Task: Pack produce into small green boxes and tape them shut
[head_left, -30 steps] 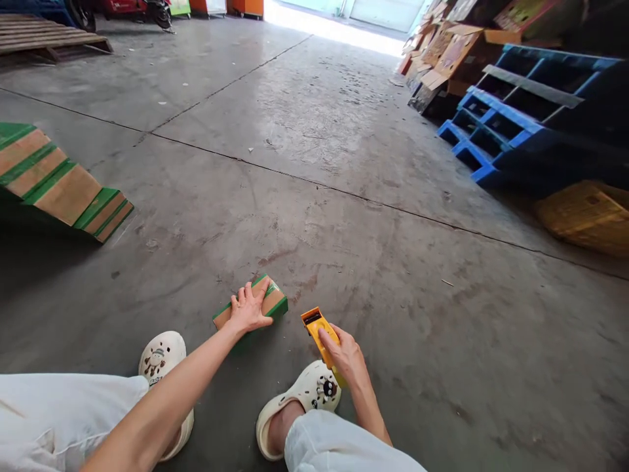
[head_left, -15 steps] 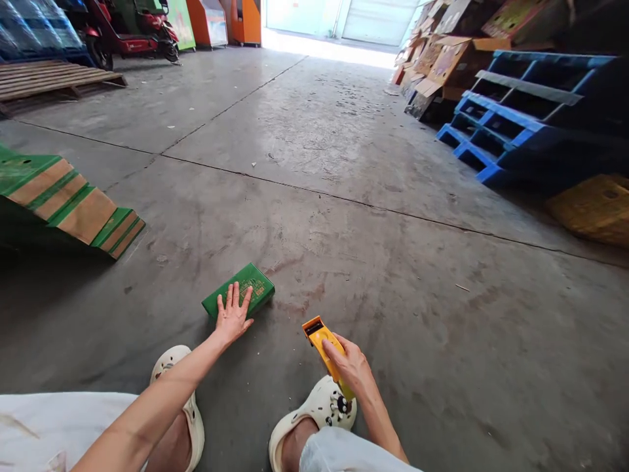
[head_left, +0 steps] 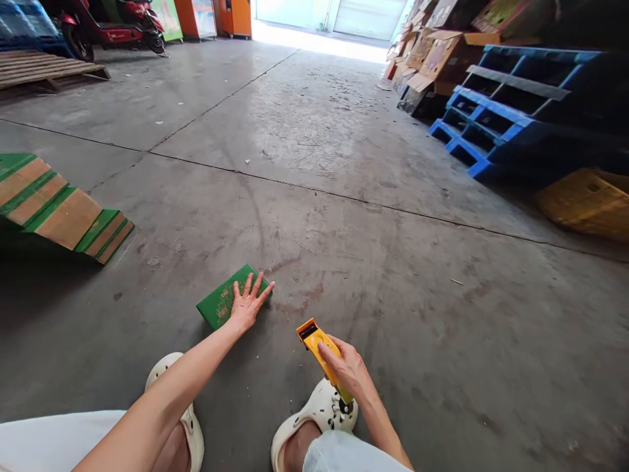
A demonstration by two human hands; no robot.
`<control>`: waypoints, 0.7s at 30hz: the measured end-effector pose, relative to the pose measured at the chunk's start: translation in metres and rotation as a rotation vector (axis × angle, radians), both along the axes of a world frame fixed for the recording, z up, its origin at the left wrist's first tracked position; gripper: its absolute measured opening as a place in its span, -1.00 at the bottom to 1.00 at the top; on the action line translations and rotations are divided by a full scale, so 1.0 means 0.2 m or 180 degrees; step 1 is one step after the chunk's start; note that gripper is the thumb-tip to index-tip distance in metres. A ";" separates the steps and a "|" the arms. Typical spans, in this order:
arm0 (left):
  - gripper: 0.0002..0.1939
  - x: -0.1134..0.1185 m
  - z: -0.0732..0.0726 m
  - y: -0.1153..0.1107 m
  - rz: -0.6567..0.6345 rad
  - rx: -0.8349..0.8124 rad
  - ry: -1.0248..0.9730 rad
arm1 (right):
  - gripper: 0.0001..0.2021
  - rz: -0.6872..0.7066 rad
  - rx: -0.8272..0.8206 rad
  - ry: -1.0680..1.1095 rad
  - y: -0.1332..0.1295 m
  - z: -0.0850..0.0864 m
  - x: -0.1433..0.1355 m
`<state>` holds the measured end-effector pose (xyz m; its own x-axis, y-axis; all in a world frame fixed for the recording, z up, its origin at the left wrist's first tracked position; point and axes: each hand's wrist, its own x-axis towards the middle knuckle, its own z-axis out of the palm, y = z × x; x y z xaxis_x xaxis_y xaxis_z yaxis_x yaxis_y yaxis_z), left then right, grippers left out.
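Under everything you have the grey concrete floor [head_left: 344,229], scuffed and crossed by dark joint lines, running back to a bright doorway. On your right stand stacked blue pallets [head_left: 514,131], with a heap of cardboard boxes [head_left: 445,59] just beyond them. Far off to your left, a red scooter [head_left: 111,36] is parked beside a wooden pallet [head_left: 42,69]. Nearer on that side, at the edge of your view, is a stack of green-and-brown cartons [head_left: 69,216]; across from it, a brownish-yellow carton [head_left: 590,203] sits by the pallets.

Your legs, in white trousers [head_left: 54,439], are bent and set apart, with a cream clog on each foot; the right clog [head_left: 317,410] carries dark-and-white charms.

The green box [head_left: 221,305] lies on the floor in front of you, toward your left foot, gold-printed face up and set at a slant. Your hands are apart. Your left hand [head_left: 248,305] is spread flat over the box's right part, fingers fanned toward its far edge. Your right hand [head_left: 346,367] is closed around a yellow handheld tool [head_left: 314,341], thumb on top, its dark-slotted end angled up and left, near the box but clear of it. Whether the tool's rear end touches your right clog, you can't tell.
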<state>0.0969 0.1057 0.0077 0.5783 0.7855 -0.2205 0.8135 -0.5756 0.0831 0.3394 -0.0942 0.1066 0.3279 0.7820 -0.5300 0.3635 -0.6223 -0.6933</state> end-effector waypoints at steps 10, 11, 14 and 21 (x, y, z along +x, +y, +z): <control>-0.19 -0.04 -0.02 0.22 0.0264 -0.0258 0.0357 | -0.39 0.0095 0.0319 0.0224 -0.04 0.04 -0.01; -0.19 -0.12 -0.02 0.25 0.0408 -0.0199 0.0413 | -0.39 0.0049 0.0311 0.0324 -0.04 0.04 -0.01; -0.19 -0.35 -0.01 0.30 0.0811 0.0069 0.0492 | -0.37 -0.0051 0.0295 0.0493 -0.03 0.04 -0.02; -0.15 -0.20 0.12 -0.04 0.1603 -0.1915 -0.2060 | -0.45 -0.0251 0.0505 -0.0045 0.04 0.05 -0.12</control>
<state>0.0566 0.0976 0.0313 0.3595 0.8326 -0.4213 0.6459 0.1038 0.7564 0.3160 -0.0870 0.1172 0.3980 0.8271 -0.3969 0.3285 -0.5325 -0.7801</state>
